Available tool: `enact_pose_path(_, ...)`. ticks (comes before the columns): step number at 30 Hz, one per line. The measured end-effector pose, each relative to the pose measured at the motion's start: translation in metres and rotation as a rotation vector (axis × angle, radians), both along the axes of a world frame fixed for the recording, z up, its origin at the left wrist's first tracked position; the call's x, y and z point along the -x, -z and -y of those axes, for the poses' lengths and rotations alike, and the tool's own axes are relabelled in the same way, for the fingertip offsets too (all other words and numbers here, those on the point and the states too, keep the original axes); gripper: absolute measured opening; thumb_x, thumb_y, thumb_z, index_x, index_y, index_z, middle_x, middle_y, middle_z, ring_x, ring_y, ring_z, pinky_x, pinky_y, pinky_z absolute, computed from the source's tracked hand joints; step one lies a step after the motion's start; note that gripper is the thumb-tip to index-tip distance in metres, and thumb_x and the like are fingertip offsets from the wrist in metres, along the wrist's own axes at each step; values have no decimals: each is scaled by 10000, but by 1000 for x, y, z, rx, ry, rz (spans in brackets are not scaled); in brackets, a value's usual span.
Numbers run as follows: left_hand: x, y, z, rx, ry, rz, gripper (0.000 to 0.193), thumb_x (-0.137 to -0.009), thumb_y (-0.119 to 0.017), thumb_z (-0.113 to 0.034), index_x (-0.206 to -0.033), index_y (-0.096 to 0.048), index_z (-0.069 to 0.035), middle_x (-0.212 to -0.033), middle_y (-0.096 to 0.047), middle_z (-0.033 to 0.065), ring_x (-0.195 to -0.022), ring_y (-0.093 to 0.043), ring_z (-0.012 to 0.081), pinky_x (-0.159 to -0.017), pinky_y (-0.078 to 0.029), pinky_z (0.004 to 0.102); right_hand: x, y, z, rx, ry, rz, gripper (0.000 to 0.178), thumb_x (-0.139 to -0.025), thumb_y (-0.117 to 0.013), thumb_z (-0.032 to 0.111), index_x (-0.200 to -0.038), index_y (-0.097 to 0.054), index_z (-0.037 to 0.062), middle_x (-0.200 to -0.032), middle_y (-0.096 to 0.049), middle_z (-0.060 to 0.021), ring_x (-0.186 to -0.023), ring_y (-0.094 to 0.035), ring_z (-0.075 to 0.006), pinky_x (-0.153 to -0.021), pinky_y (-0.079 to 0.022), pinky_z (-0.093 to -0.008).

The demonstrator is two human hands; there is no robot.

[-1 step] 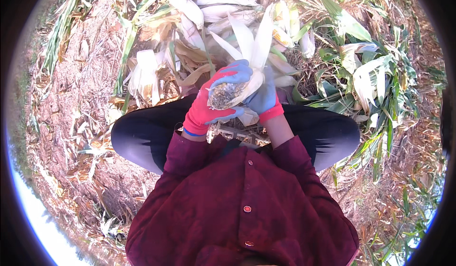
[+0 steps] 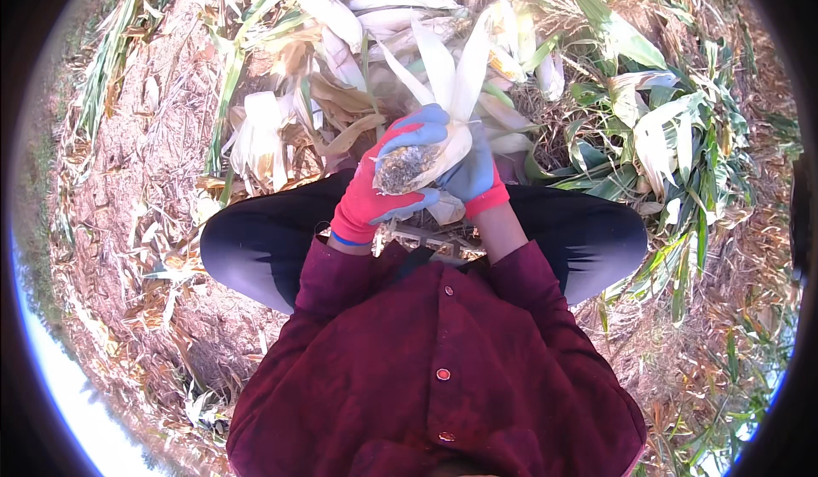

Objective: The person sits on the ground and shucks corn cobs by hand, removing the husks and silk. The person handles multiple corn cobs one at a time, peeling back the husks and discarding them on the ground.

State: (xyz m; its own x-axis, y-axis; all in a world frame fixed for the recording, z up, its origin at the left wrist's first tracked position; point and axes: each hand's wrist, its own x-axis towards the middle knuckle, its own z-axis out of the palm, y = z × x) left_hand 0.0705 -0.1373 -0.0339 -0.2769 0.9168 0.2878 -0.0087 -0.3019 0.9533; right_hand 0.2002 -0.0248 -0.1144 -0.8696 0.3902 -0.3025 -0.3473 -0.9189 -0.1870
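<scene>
An ear of corn (image 2: pixel 407 167) is held in front of me, tilted, its near end dark, greyish and spoiled-looking. Pale husk leaves (image 2: pixel 452 77) are peeled back and fan out beyond it. My left hand (image 2: pixel 375 175), in a red and grey-blue glove, wraps round the ear, with fingers over the top and thumb below. My right hand (image 2: pixel 474 170), in a matching glove, closes round the husk at the ear's right side; the husk partly hides its fingers.
Several ears in pale husks (image 2: pixel 400 4) lie heaped beyond my hands. Empty-looking husks (image 2: pixel 260 136) rest at the left. Green leaves and stalks (image 2: pixel 665 136) are piled at the right. My bent legs (image 2: pixel 256 238) spread to both sides over dry, straw-strewn soil (image 2: pixel 119 196).
</scene>
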Motion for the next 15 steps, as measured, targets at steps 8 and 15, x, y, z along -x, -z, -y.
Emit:
enact_pose_path(8, -56, 29, -16, 167, -419, 362, 606, -765, -686, -8, -1310, -423, 9, -1207, -546, 115, -1107, -530, 194, -938, -440, 311, -7, 25, -3, -31, 127, -69, 634, -888, -526, 510, -1333, -409, 74, -1284, -528, -122, -1152, -545, -266, -940, -486, -423)
enact_pose_path(15, 3, 40, 1, 213, -503, 405, 495, -714, -748, -42, -1160, -538, 4, -1088, -612, 92, -969, -599, 172, -826, -500, 306, -16, 1, 13, -696, -489, 455, 460, -936, -485, 450, -1045, -598, 17, -946, -656, -105, -848, -640, -162, -703, -530, -285)
